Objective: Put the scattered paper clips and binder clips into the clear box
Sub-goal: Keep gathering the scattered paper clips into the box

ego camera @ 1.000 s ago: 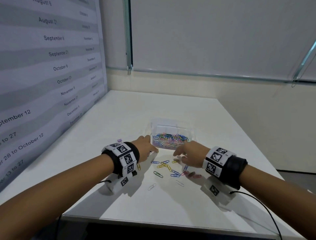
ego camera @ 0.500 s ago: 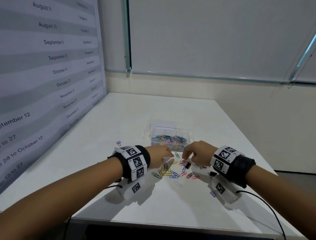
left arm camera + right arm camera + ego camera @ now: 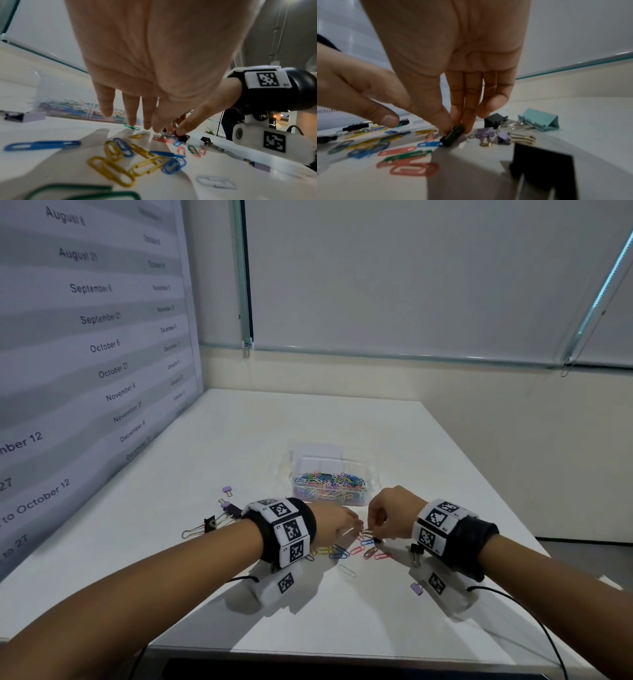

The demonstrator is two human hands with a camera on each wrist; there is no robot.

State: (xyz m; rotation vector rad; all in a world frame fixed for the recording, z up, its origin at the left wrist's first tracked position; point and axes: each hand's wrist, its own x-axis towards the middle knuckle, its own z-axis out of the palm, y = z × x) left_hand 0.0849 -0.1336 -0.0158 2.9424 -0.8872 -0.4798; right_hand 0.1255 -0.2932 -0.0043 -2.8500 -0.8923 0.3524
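The clear box [image 3: 320, 462], partly filled with coloured paper clips, stands mid-table. In front of it lie scattered paper clips [image 3: 339, 551] [image 3: 120, 152] [image 3: 409, 167]. Over them my two hands meet. My right hand [image 3: 375, 529] [image 3: 457, 125] pinches a small black binder clip [image 3: 453, 135] [image 3: 376, 540] [image 3: 182, 138] between thumb and fingers, right at the table surface. My left hand [image 3: 352, 525] [image 3: 137, 119] points straight fingers down just beside that clip, and I see nothing in its hold.
Black and purple binder clips [image 3: 209, 525] lie left of my left wrist, with another purple one [image 3: 227, 491] farther back. A black clip [image 3: 415, 553] and a purple clip [image 3: 416, 589] lie by my right wrist. A teal binder clip [image 3: 541, 121] lies among others. A dated wall panel [image 3: 85, 354] borders the left.
Both hands have drawn back from the box front and come together over the scattered clips. My right hand has taken hold of the small black binder clip.
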